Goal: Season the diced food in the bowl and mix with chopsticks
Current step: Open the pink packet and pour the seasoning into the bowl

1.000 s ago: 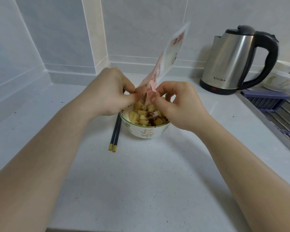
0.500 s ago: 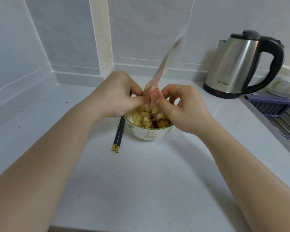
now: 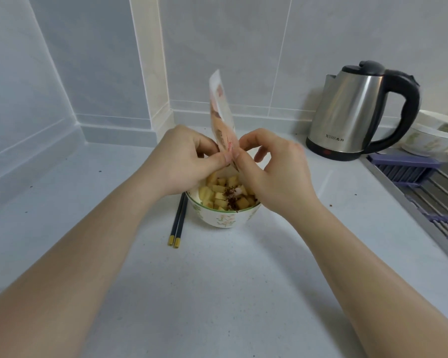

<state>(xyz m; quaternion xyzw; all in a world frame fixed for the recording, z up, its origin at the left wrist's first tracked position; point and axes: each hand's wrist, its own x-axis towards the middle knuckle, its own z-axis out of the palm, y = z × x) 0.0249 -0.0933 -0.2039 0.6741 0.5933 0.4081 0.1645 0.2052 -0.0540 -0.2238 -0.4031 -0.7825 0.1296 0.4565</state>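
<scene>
Bowl [image 3: 224, 220] rim half-hidden by hands — left [image 3: 184, 161], right [image 3: 274, 171] — both pinching sachet [image 3: 221, 117]

Lighting: soft, even, cool daylight tone; source not visible. Shadows: faint, diffuse, one under the bowl [image 3: 224, 218] and along the chopsticks [image 3: 177, 223] on the countertop [image 3: 217, 293]. Glare: vertical highlights on the steel kettle [image 3: 357, 112]; mild sheen on the wall tiles [image 3: 347, 34]. Blur: seasoning packet [image 3: 221, 117] smeared by motion; right hand [image 3: 274, 171] slightly soft at the knuckles. Distortion: wide-angle bowing of tile lines and counter edges; forearms stretched large toward the lower corners.
</scene>
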